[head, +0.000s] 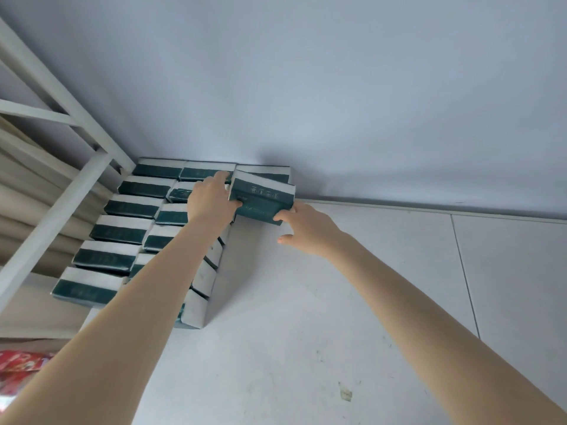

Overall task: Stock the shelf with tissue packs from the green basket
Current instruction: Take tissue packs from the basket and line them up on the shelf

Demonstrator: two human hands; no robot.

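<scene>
Packaging [18, 368], red and crinkled, shows at the near left corner of my feed, cut off by the edge. Past it the white shelf board [306, 332] spreads out to the right, scuffed, with a small brownish mark [345, 394] on its near part. Both bare forearms reach across it toward the far wall.

On the left side of the board I see the stocked packs [106, 256], dark green with white tops. They lie flat in 2 columns that run from near to far. I count 6 in the left column, while the left forearm hides much of the 2nd column.

At the far end of those columns the left hand [211, 199] grips the left end of a tissue pack [262, 196], thumb pressed on its green front face and fingers over its top. The right hand [306, 228] holds the same pack at its near right corner with curled fingers, the thumb hanging free below it. That pack is tilted, its right end nearer me, just right of the 2nd column. I cannot tell whether it touches the board.

Just behind it 1 rear pack [267, 173] lies against the pale blue wall [337, 87]. At the far left the white shelf frame [61, 216] slants up, with beige fabric [27, 179] beyond it.
</scene>
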